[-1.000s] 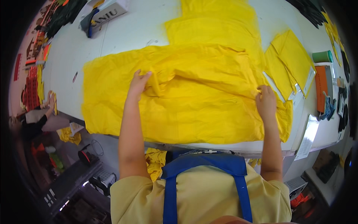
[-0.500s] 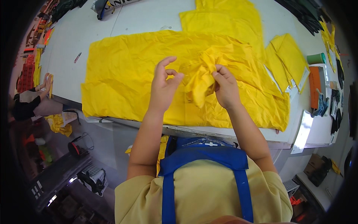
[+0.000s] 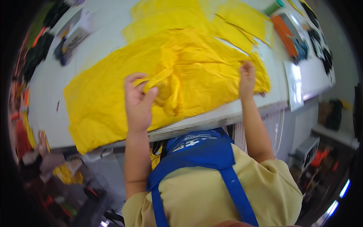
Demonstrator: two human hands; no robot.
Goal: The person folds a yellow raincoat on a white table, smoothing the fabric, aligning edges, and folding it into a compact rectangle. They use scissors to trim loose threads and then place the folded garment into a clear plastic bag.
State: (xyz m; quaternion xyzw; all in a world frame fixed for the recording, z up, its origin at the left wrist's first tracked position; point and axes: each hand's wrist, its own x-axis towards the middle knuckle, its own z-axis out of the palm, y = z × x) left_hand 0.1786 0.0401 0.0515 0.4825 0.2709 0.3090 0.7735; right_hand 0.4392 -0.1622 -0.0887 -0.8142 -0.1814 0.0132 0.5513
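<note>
A large piece of yellow fabric [image 3: 211, 85] lies creased along the near side of the white table, with a bunched, raised part left of its middle. At that bunched part is my left hand [image 3: 140, 104], its fingers and thumb curled round a narrow folded strip of the fabric. Over the fabric's right end is my right hand [image 3: 247, 79], fingers drawn together at a fold near the edge. Motion blur softens both hands, and the right fingertips are hard to make out.
More yellow pieces [image 3: 166, 15] lie on the far side of the white table [image 3: 106, 38]. At the right are a green spool [image 3: 274, 6], an orange box [image 3: 284, 36] and a white sheet [image 3: 293, 85]. A white box [image 3: 77, 32] stands far left. Another person's hand [image 3: 42, 142] shows at the left edge.
My right hand has left the bunched fabric and moved right to the cloth's end. My left hand, empty before, now holds a strip at the bunched part. The view has turned.
</note>
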